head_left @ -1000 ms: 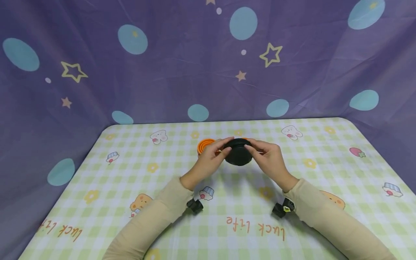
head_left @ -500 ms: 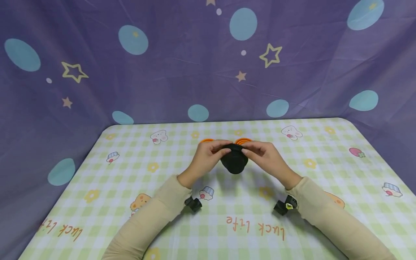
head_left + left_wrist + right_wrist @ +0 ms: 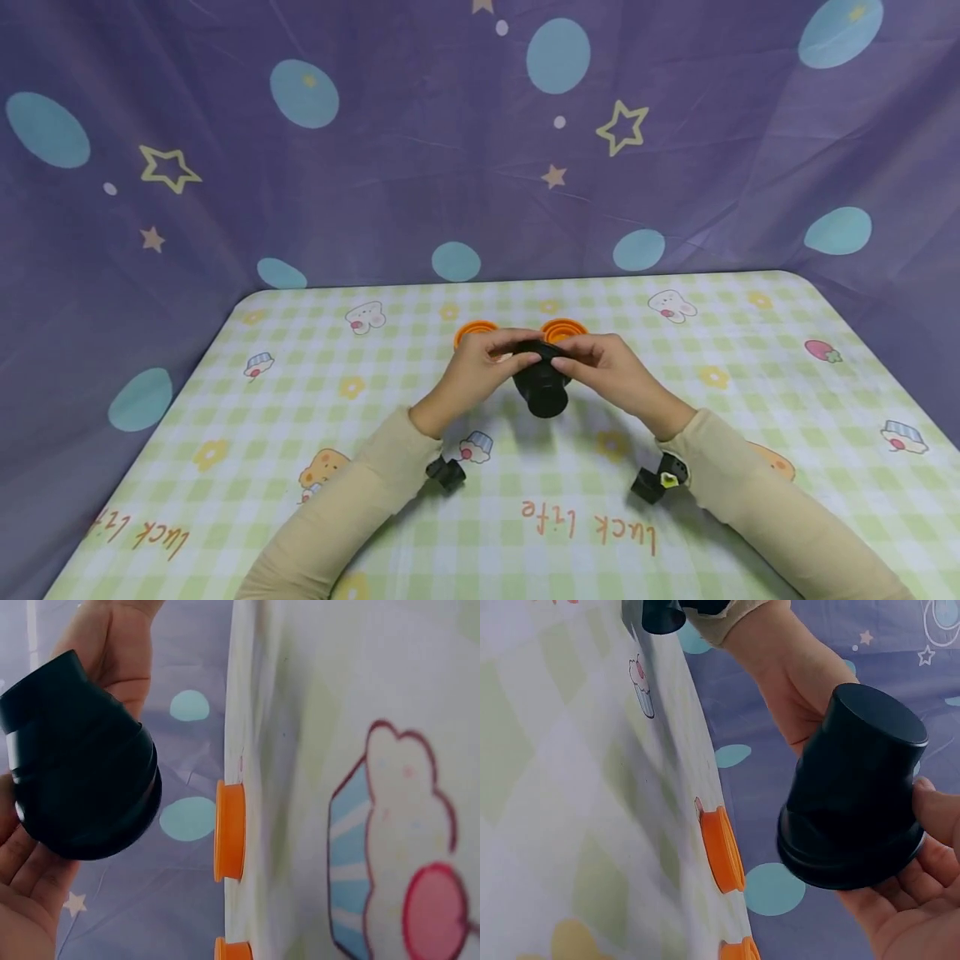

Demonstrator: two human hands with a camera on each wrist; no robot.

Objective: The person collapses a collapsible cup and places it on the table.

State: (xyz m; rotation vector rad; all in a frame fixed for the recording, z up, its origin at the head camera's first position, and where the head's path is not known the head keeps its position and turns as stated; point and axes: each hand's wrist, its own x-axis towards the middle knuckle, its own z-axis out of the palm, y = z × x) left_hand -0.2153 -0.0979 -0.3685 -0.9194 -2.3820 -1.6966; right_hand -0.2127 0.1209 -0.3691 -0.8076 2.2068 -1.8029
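Observation:
Both hands hold a black collapsible cup (image 3: 543, 392) above the table, its wide rim turned away from me and its narrow end towards me. My left hand (image 3: 474, 371) pinches the rim's left side, thumb on the near side. Opposite it, my right hand (image 3: 621, 377) grips the right side the same way. In the left wrist view the cup (image 3: 82, 769) is drawn out long, with ridges round its wall and a slight bend. The right wrist view shows the cup's (image 3: 855, 787) flat narrow end.
Two flattened orange collapsible cups with ringed insides, one on the left (image 3: 474, 327) and one on the right (image 3: 564, 327), lie just beyond the hands. A checked cloth (image 3: 570, 483) covers the table. Behind its far edge hangs a purple curtain (image 3: 420, 183).
The black cup has gone from a shallow bowl shape to a longer, stepped one, its narrow end now standing out towards me. Both hands have come slightly nearer, showing more of the orange cups.

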